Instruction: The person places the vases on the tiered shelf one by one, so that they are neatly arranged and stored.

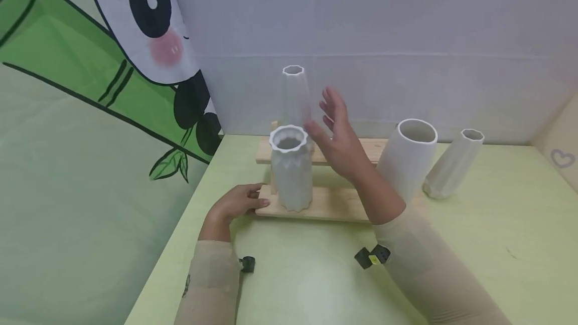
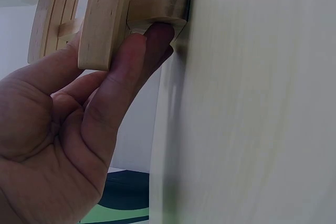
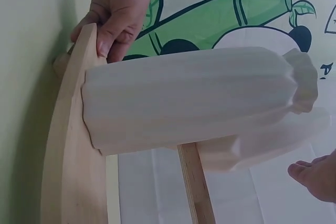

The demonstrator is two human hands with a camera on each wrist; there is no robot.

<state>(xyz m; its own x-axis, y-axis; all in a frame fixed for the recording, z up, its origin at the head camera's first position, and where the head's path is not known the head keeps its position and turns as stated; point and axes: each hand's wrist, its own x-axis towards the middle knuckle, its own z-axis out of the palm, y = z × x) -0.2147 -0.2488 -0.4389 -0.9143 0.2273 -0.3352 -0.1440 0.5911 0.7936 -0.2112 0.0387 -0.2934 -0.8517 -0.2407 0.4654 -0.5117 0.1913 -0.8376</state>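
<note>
A two-tier wooden rack (image 1: 336, 204) stands on the table. My left hand (image 1: 237, 200) grips the left end of its lower board, thumb on top; the left wrist view shows fingers (image 2: 158, 34) reaching beneath. On that board, close to this hand, stands a white vase with a scalloped rim (image 1: 293, 179). Behind it, a slimmer white ribbed vase (image 1: 295, 95) rises at the left of the upper board. My right hand (image 1: 340, 147) is raised just right of the slim vase, fingers extended and holding nothing. The right forearm hides part of the rack and the base of a wide smooth white vase (image 1: 406, 162).
Right of the rack, a slender faceted white vase (image 1: 453, 164) stands on the pale green table (image 1: 506, 224). A white backdrop (image 1: 406, 24) runs behind the table. On the left hangs a green cloth (image 1: 67, 189) with a panda and bamboo print.
</note>
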